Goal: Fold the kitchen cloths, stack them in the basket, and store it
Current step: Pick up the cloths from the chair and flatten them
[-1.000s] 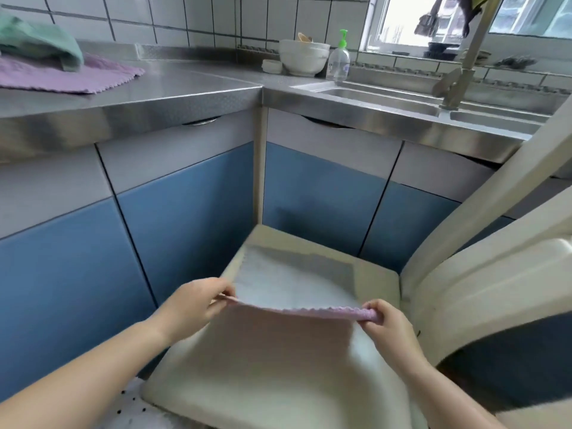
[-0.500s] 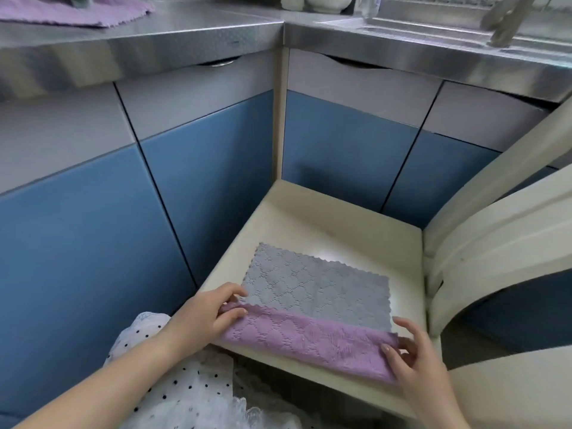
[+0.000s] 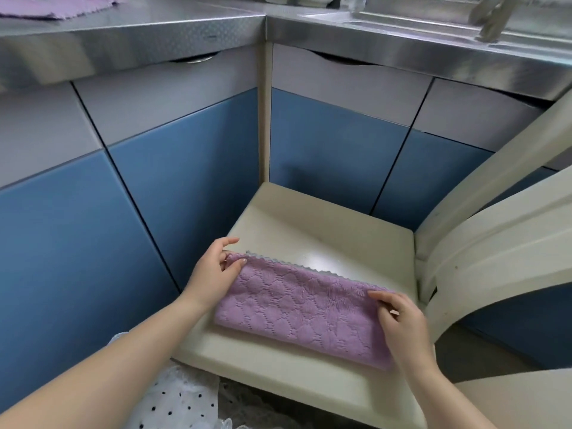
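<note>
A person's 2 hands work a purple cloth folded in half on a cream chair: the left hand pinches its far left corner, the right hand presses its right end, fingers flat. Uneven edges could skew the next fold. Another cloth waits on the worktop.
</note>
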